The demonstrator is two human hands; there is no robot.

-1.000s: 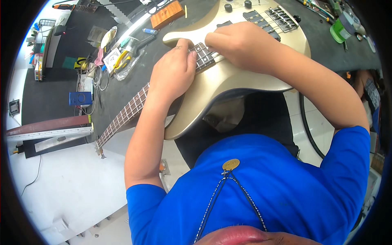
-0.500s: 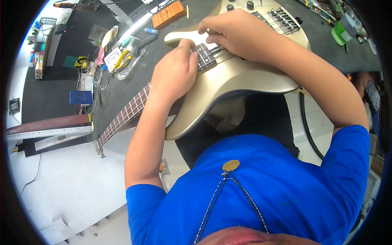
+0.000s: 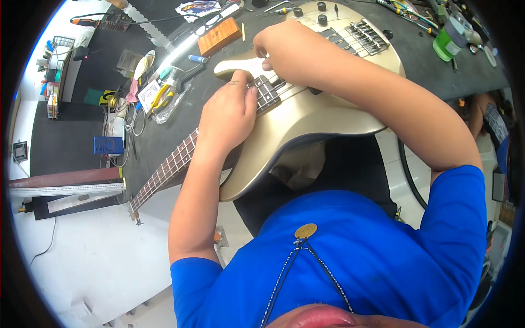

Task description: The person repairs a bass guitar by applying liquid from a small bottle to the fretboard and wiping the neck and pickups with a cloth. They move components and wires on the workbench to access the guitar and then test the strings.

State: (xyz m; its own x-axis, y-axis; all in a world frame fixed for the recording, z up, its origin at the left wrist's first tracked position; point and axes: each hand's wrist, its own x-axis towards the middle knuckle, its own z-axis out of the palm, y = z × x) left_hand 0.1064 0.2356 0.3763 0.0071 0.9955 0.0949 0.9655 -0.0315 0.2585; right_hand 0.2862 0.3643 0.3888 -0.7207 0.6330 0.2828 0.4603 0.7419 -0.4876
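Your bass (image 3: 306,117) lies flat on the dark bench (image 3: 169,136), gold body toward you and overhanging the near edge, neck (image 3: 164,175) running off to your left. Over the last second your right hand (image 3: 290,52) has slid from the middle of the body up to the upper horn, where its fingers now curl down at the end of the fretboard; your left hand (image 3: 229,115) has stayed put, pressed palm-down over the last frets. So the work looks to have moved onto the neck joint, with the left hand steadying. Whether your right fingers pinch a tool or just press the strings, you cannot tell: the knuckles hide the tips. Your left fingertips are hidden too. The headstock is tiny at the rim, and the bench clutter behind is hard to make out.
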